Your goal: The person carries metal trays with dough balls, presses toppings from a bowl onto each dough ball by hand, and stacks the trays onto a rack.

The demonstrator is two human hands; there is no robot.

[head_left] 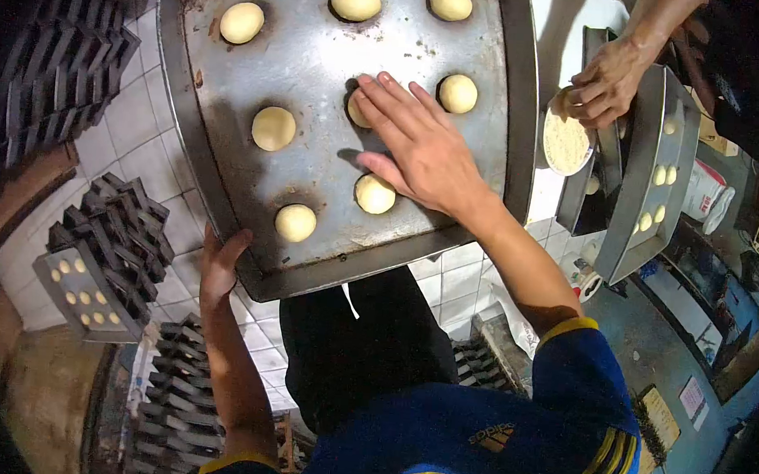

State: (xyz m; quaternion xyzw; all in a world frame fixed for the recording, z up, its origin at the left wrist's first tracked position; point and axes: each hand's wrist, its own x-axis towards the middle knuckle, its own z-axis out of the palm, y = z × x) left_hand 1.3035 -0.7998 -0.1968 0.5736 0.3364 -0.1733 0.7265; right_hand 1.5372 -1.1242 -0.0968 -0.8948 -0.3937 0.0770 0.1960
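A worn metal baking tray (233,80) with raised sides fills the upper middle of the head view. Several round pale dough balls (274,129) sit apart on it in rows. My left hand (220,264) grips the tray's near left corner, thumb over the rim. My right hand (423,157) is stretched out flat above the middle of the tray. Its fingers partly cover one dough ball (359,110); whether they press on it I cannot tell. Another dough ball (375,193) lies just below my right thumb.
At the upper right, another person's hand (609,84) reaches over a bowl of pale crumbs (567,146). Beside it a tilted tray (628,226) carries dough balls. Stacked dark trays (50,86) stand at the left, with a loaded tray (89,297) lower down. White tiles (136,100) show behind.
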